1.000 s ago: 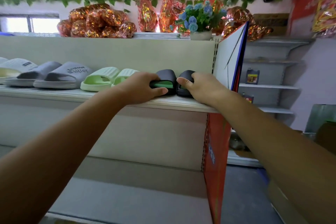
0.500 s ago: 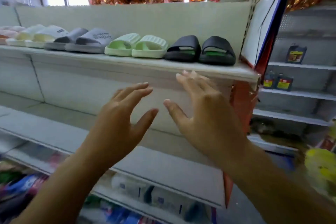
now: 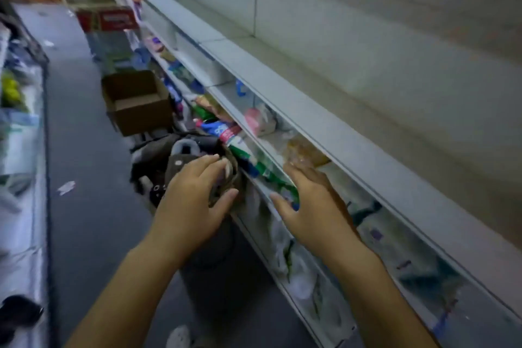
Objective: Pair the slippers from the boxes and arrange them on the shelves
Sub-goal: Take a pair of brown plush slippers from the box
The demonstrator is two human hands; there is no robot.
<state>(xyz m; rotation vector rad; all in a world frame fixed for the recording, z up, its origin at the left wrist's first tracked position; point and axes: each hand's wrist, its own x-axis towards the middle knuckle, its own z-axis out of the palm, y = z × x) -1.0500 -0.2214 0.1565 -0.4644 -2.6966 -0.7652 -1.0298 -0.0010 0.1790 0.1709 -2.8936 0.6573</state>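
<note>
I look down the aisle along the shelving. A heap of dark and grey slippers point(image 3: 180, 155) lies on the floor against the bottom shelves. My left hand point(image 3: 195, 200) hovers over the heap, fingers spread, holding nothing. My right hand point(image 3: 310, 206) is open too, beside the lower shelf edge point(image 3: 367, 155), close to the packets stacked there. An empty brown cardboard box point(image 3: 138, 102) stands open on the floor just beyond the heap. The frame is blurred, so single slippers are hard to tell apart.
Lower shelves hold bagged goods and colourful packets point(image 3: 226, 127). A red and white carton point(image 3: 110, 18) sits farther down the aisle. Another rack point(image 3: 22, 150) lines the left side. The dark floor point(image 3: 82, 150) runs between, with paper scraps on it.
Both hands let go of the black slipper pair on the upper shelf and dropped away. My view swung down and left from the slipper row to the floor heap and lower shelves.
</note>
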